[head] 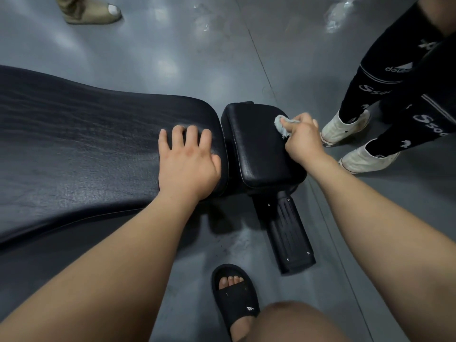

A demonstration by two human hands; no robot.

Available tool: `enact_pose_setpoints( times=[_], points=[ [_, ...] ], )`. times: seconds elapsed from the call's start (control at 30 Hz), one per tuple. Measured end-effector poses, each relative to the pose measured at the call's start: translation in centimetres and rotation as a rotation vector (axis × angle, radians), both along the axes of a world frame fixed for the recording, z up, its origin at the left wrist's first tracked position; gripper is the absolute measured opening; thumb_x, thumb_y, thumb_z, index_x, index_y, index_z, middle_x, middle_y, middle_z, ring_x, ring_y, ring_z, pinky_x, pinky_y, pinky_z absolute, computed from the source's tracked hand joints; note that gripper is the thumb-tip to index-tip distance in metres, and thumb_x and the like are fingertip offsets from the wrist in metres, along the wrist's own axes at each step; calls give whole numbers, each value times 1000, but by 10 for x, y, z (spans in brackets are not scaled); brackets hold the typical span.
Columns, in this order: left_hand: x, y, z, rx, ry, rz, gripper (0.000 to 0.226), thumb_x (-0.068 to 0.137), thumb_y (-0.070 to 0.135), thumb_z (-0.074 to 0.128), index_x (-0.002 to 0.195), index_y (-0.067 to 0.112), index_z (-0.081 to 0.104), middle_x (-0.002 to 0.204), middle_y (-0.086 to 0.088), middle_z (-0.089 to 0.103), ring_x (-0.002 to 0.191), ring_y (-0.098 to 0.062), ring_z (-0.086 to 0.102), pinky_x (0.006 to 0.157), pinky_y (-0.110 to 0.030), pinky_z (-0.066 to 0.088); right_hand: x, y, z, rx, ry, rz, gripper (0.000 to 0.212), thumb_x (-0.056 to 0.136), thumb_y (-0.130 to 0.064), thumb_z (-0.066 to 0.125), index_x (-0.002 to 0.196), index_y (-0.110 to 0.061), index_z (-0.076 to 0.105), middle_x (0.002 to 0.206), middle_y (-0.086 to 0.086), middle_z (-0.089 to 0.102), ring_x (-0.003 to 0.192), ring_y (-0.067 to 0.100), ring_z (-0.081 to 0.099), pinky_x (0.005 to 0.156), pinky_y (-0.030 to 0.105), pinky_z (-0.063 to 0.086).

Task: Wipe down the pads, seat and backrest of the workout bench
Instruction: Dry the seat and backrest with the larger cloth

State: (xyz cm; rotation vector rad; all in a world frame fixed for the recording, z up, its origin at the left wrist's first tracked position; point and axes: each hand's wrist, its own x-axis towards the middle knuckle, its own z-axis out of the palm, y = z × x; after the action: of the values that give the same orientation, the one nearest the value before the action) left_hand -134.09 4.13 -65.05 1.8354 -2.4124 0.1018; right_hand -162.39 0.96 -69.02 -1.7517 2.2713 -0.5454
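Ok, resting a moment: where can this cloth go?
Bare: long black padded backrest left of the left hand; grey floor beyond it. Crowded: small black seat pad under the right hand gripping the grey cloth, white sneakers beside.

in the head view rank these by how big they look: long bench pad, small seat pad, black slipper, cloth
1. long bench pad, by far the largest
2. small seat pad
3. black slipper, looks somewhat smaller, though the wide-angle lens makes this unsure
4. cloth, smallest, bunched up

The left hand rests flat on the black backrest; the right hand grips a grey cloth on the seat pad.
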Motion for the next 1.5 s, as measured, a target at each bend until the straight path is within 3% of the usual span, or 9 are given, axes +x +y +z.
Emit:
enact_pose_setpoints(
  times=[0.3,0.43,0.53,0.63,0.8,1.1,1.23,1.43,1.5],
  points=[
    [1,2,1,46,1,-15,45,92,38,33,128,15,47,137,-10,49,133,-37,34,117,-61,17,52,80,5,-96,64,120,40,89,1,48,122,-8,68,99,12,45,92,36,46,79,48,50],
    [18,9,9,104,18,-94,48,97,36,36,140,17,46,152,-9,41,145,-32,29,122,-54,14,79,103,32,-14,14,259,40,89,-1,48,120,-13,68,97,0,39,92,27,48,81,37,50],
    [53,25,25,111,52,-138,42,93,28,40,130,17,56,140,-6,52,132,-28,43,119,-45,24,110,93,55,38,-118,284,44,94,-8,50,133,-22,62,106,-3,41,90,15,52,81,27,50],
    [104,43,46,38,43,-38,33,85,24,45,111,13,61,116,-8,59,115,-32,50,114,-48,30,166,74,63,8,-132,377,43,94,-8,51,136,-16,59,109,2,41,94,18,49,88,28,49],
    [189,55,68,-45,5,254,34,84,29,49,110,9,56,125,-14,54,124,-37,40,114,-58,23,245,45,71,18,-8,599,17,88,-2,48,103,0,56,101,7,38,85,23,44,75,34,46],
    [251,72,61,-62,-18,548,46,90,50,43,119,14,48,132,-10,46,127,-40,35,112,-67,20,367,3,87,-137,-26,912,25,89,-2,49,112,0,57,104,11,41,83,22,42,68,34,43],
    [251,69,65,4,2,532,45,91,45,44,121,12,51,135,-10,49,128,-40,39,113,-68,19,370,8,84,-130,-59,874,45,90,-1,51,135,-4,54,108,14,45,91,24,44,74,33,43],
    [261,86,115,449,124,459,66,94,37,43,154,14,27,165,-8,18,152,-33,8,123,-55,3,360,37,126,246,99,875,48,90,-1,51,138,-2,54,105,18,42,89,39,51,77,41,49],
    [263,98,151,567,205,490,54,90,31,48,141,14,42,155,-7,33,147,-31,20,121,-50,14,363,36,163,492,54,898,35,93,-6,50,125,-7,64,102,13,43,91,35,53,80,31,43]
  ],
)
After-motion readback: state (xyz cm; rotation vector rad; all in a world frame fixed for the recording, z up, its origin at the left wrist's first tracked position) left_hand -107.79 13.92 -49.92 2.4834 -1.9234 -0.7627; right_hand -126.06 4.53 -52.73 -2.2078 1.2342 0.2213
